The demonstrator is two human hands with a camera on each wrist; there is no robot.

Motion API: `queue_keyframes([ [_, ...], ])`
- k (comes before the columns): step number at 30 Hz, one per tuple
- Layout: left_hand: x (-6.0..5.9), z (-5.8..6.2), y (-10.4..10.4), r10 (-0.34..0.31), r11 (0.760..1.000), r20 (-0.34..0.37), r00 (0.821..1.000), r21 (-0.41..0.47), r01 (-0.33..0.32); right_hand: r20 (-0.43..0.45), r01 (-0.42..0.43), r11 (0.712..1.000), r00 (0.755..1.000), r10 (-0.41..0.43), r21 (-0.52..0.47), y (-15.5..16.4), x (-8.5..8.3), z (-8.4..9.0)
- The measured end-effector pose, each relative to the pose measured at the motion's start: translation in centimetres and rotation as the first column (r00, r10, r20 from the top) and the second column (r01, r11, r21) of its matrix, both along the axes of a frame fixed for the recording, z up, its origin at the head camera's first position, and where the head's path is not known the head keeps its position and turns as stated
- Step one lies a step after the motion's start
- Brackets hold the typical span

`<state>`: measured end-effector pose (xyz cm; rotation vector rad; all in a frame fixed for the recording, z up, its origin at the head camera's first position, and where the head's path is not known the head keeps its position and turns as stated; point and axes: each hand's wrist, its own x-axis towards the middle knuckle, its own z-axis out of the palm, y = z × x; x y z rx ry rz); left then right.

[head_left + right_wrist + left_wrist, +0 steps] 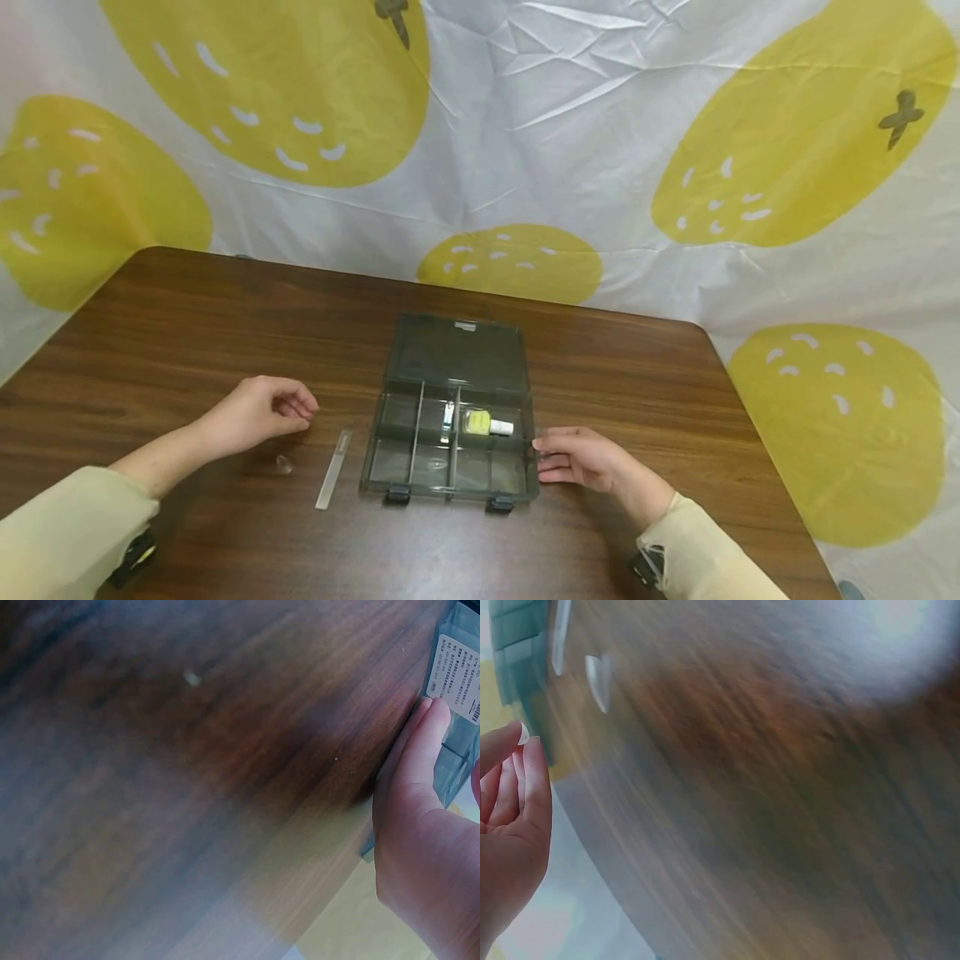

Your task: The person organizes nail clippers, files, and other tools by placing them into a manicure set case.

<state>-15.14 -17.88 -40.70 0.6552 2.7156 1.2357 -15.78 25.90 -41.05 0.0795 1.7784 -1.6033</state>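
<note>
In the head view my left hand [258, 417] is above the table, left of the box, fingers curled in. The left wrist view shows its thumb and fingertip pinching a small whitish clear piece [523, 733] of unclear kind. Below that hand lies a small clear curved piece [282, 464] on the table. My right hand [581, 460] touches the right side of an open dark clear compartment box [450, 492] with extended fingers. The box holds a yellow nail polish bottle [477, 422] with a white cap and what looks like a nail clipper [447, 422].
Between the left hand and the box lies a pale flat nail file [332, 471]. The box's lid [459, 358] is folded back, away from me. A white printed label [457, 675] shows on the box. Behind the wooden table [225, 317] hangs a patterned curtain [525, 167].
</note>
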Motion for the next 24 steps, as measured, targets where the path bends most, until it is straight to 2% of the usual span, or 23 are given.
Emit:
queue_keyframes([
  [12,-0.6,1.7,3.4,-0.095,0.995,0.012,0.995,0.01,0.095,-0.004,-0.001,1.0,1.0,0.001,0.005,-0.2,0.0,-0.1],
  [24,-1.4,2.1,7.6,-0.221,0.975,0.041,0.974,0.038,0.219,-0.003,0.004,1.0,1.0,-0.004,0.002,-0.2,0.0,0.0],
])
